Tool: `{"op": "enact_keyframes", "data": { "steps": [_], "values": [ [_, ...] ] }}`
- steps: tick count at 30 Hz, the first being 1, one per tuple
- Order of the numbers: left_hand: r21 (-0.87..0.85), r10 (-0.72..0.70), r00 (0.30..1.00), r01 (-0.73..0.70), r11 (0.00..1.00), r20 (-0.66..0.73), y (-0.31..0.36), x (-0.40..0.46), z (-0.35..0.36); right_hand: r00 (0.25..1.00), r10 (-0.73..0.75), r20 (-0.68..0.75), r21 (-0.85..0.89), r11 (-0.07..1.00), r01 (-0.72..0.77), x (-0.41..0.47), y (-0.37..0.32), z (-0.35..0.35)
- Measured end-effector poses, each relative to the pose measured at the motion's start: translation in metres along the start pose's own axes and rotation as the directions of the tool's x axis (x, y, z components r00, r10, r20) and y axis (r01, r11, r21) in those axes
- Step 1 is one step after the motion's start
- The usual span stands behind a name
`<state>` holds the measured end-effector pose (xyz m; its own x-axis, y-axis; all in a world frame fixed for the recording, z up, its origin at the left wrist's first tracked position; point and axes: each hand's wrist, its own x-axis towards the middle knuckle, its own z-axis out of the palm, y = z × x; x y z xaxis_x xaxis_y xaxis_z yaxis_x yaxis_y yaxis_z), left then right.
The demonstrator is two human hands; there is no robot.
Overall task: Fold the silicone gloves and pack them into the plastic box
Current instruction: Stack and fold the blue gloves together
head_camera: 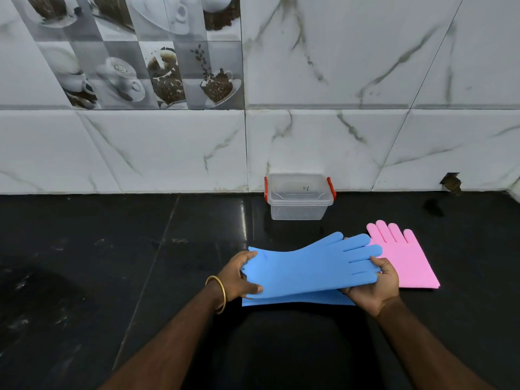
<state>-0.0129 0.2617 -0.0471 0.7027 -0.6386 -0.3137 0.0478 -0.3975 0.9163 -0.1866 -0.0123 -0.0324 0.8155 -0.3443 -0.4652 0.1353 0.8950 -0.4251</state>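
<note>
A blue silicone glove [309,267] is lifted a little above the black counter, fingers pointing right. My left hand [239,277] grips its cuff end. My right hand [375,285] holds its finger end from below, thumb on top. A second blue glove [295,301] lies flat under it, mostly hidden. Pink gloves [405,257] lie flat to the right, fingers pointing away from me. The clear plastic box [299,197] with red latches stands against the wall behind, lid on.
The black counter [140,263] runs left and right, with a white marble-tiled wall [337,136] close behind the box. A chipped hole in the wall [451,182] shows at the far right.
</note>
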Motion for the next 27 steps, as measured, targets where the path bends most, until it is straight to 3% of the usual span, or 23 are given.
{"op": "enact_keyframes", "data": {
  "steps": [13, 18, 21, 27],
  "values": [
    [0.036, -0.061, 0.998, 0.061, 0.997, -0.01, -0.022, 0.008, 0.0, 0.988, 0.03, -0.152, -0.149, 0.987, -0.053, 0.003, 0.003, -0.006],
    [0.057, -0.074, 0.996, 0.076, 0.995, -0.047, -0.025, 0.008, -0.002, 0.981, -0.022, -0.191, -0.293, 0.955, -0.035, 0.006, -0.002, -0.006],
    [0.157, -0.02, 0.997, 0.031, 0.987, -0.076, -0.025, 0.01, -0.005, 0.96, -0.129, -0.249, -0.49, 0.872, -0.01, 0.01, -0.006, -0.012],
    [0.329, -0.04, 0.996, 0.062, 0.942, -0.074, -0.019, 0.013, -0.013, 0.931, -0.33, -0.154, -0.727, 0.676, 0.119, 0.007, -0.019, -0.025]
  ]
}}
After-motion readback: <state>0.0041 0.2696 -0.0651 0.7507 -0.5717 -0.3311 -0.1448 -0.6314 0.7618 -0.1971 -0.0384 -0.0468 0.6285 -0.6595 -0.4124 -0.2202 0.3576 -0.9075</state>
